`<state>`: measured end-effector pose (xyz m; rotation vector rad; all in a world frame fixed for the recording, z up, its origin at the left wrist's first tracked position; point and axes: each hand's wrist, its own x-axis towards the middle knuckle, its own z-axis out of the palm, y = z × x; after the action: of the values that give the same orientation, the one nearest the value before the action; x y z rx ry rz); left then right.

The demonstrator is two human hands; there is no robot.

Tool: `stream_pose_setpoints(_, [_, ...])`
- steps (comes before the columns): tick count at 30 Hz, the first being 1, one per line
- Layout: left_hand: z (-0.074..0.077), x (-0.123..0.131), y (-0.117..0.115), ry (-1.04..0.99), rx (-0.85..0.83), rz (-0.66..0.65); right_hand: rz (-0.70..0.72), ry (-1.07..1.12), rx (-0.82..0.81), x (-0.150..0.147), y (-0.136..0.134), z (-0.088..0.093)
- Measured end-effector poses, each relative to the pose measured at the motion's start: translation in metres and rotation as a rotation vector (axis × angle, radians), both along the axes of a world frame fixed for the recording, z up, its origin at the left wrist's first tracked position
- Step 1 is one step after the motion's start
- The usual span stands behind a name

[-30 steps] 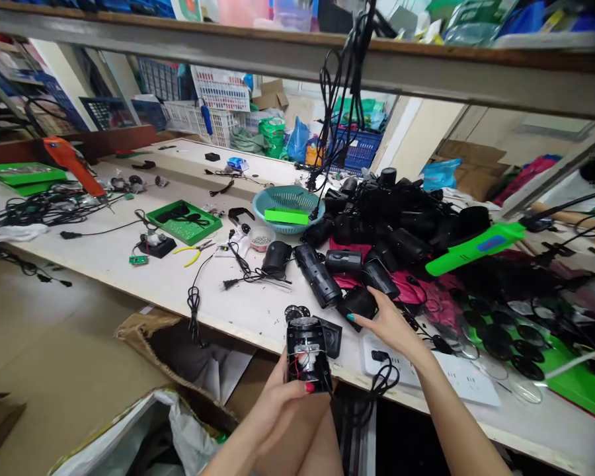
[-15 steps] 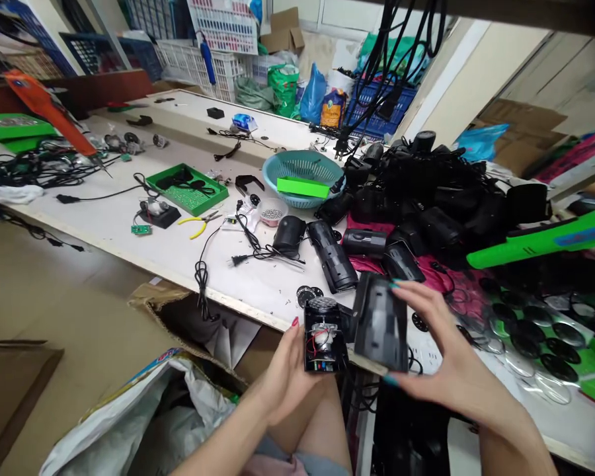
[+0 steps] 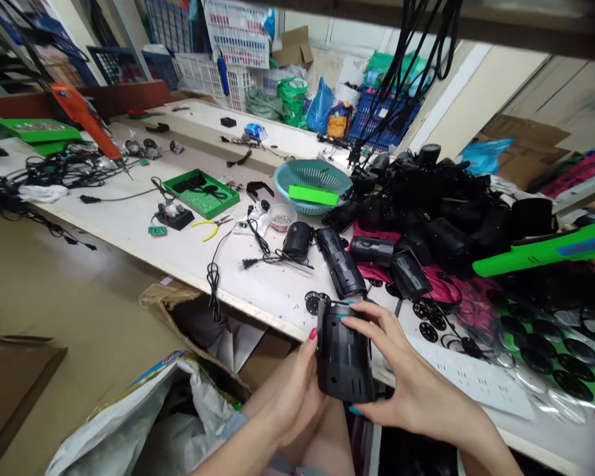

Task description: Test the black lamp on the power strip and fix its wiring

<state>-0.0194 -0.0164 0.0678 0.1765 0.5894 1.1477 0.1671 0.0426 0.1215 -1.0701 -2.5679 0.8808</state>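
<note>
Between my hands, just off the table's front edge, is a black plastic housing (image 3: 344, 354) with slots at its lower end. My left hand (image 3: 297, 393) cups its left side and underside, the thumb along the edge. My right hand (image 3: 401, 370) grips the cover from the right, fingers at the upper end and thumb at the lower end. The cover lies over the other half, so the wired inside is hidden. Behind it on the table lie another black housing (image 3: 341, 264) and black slotted discs (image 3: 313, 303).
A large heap of black housings (image 3: 436, 192) fills the right side. A blue basket (image 3: 312, 173), a green tray (image 3: 203, 205) and yellow-handled pliers (image 3: 209, 231) lie farther back. An orange electric screwdriver (image 3: 86, 122) hangs at left. A white sack (image 3: 143, 416) stands below the table edge.
My right hand has moved left with the black cover and laid it over the open half in my left hand. The wires and parts inside are now covered. The view has shifted slightly.
</note>
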Motion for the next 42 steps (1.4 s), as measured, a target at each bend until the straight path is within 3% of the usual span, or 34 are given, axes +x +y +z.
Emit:
stream_pose_setpoints(16, [0.001, 0.002, -0.008, 0.173, 0.120, 0.011, -0.007, -0.020, -0.005, 0.000, -0.014, 0.001])
stream_pose_setpoints(25, [0.007, 0.014, -0.008, 0.282, 0.134, 0.114, -0.004, -0.012, 0.083, -0.004, -0.029, 0.005])
stream_pose_setpoints(28, [0.007, 0.016, -0.008, 0.330, 0.175, 0.153, -0.011, 0.068, 0.065, -0.002, -0.034, -0.004])
stream_pose_setpoints(30, [0.005, 0.017, -0.008, 0.371, 0.215, 0.138, -0.134, 0.268, 0.032, -0.003, -0.034, -0.016])
stream_pose_setpoints(32, [0.003, 0.017, -0.009, 0.419, 0.255, 0.095, -0.376, 0.567, -0.049, -0.007, -0.031, -0.031])
stream_pose_setpoints(34, [0.002, 0.018, -0.011, 0.446, 0.277, 0.070, -0.566, 0.791, -0.275, -0.016, -0.029, -0.043])
stream_pose_setpoints(36, [0.001, 0.019, -0.013, 0.439, 0.262, 0.068, -0.648, 0.870, -0.583, -0.028, -0.028, -0.048])
stream_pose_setpoints(38, [0.000, 0.020, -0.015, 0.427, 0.242, 0.049, -0.698, 0.907, -0.781, -0.038, -0.029, -0.048])
stream_pose_setpoints(42, [0.000, 0.022, -0.019, 0.454, 0.240, 0.042, -0.789, 0.976, -0.836, -0.049, -0.035, -0.042])
